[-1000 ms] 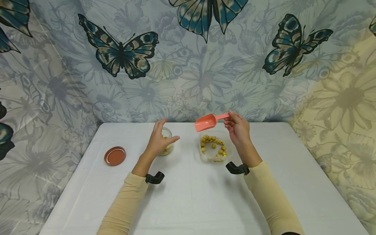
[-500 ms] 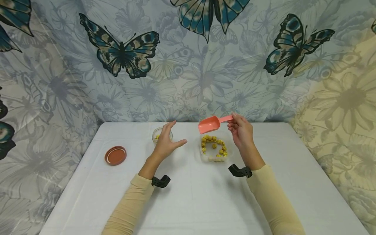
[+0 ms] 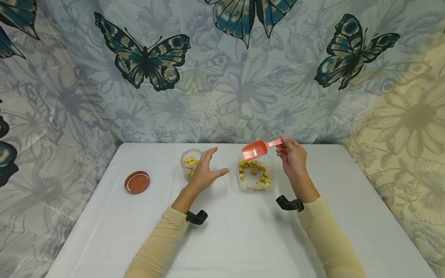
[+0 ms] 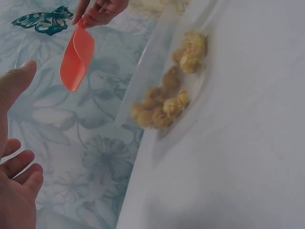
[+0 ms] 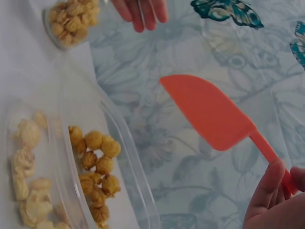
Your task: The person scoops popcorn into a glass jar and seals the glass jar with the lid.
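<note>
My right hand (image 3: 293, 157) pinches the handle of a coral-pink scoop (image 3: 255, 150), which hangs tilted above the far side of a clear plastic container (image 3: 255, 188). No popcorn shows in the scoop's bowl. Yellow popcorn pieces (image 5: 97, 176) lie around the inside of that container, with a bare patch of its bottom between them. My left hand (image 3: 203, 173) hovers with fingers and thumb spread, holding nothing, between the container and a glass jar (image 3: 190, 152). Popcorn fills part of the lidless jar (image 5: 71, 21), and the hand hides its lower right side in the head view.
A round reddish-brown lid (image 3: 137, 182) lies on the white-covered table (image 3: 229, 235), left of the jar. Behind the table's far edge hangs a butterfly-patterned cloth (image 3: 247, 92), which also runs along both sides.
My left hand has moved right, away from the jar, which shows more fully now. The right hand and the scoop have shifted a little right and nearer to me.
</note>
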The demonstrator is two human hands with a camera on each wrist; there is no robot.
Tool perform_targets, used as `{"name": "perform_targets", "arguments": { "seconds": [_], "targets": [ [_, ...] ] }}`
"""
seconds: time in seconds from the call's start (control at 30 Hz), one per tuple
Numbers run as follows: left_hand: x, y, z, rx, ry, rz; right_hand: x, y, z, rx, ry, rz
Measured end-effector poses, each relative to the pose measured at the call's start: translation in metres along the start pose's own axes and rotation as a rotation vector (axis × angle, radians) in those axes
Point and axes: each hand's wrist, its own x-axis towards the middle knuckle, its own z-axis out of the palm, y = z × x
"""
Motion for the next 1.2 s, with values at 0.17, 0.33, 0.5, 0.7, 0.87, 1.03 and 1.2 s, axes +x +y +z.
{"name": "perform_targets", "arguments": {
  "seconds": [0.17,0.33,0.5,0.7,0.87,1.03,1.2],
  "targets": [
    [0.000,-0.002,0.009,0.004,-0.022,-0.022,0.001,0.002,-0.005,-0.052,0.041,-0.033],
    [-0.001,-0.002,0.017,-0.023,-0.050,-0.055,0.002,0.004,-0.009,-0.088,0.065,-0.064],
    [-0.002,-0.004,0.028,-0.018,-0.074,-0.084,0.005,0.007,-0.016,-0.142,0.062,-0.136],
    [0.000,-0.010,0.043,-0.035,-0.091,-0.085,0.006,0.011,-0.022,-0.249,0.058,-0.234],
    [0.001,-0.014,0.053,-0.031,-0.115,-0.083,0.006,0.013,-0.024,-0.338,0.048,-0.323],
    [0.000,-0.018,0.062,-0.037,-0.143,-0.110,0.004,0.013,-0.023,-0.449,0.001,-0.396],
    [-0.001,-0.019,0.069,-0.055,-0.171,-0.146,-0.005,0.012,-0.018,-0.617,-0.122,-0.483]
  ]
}}
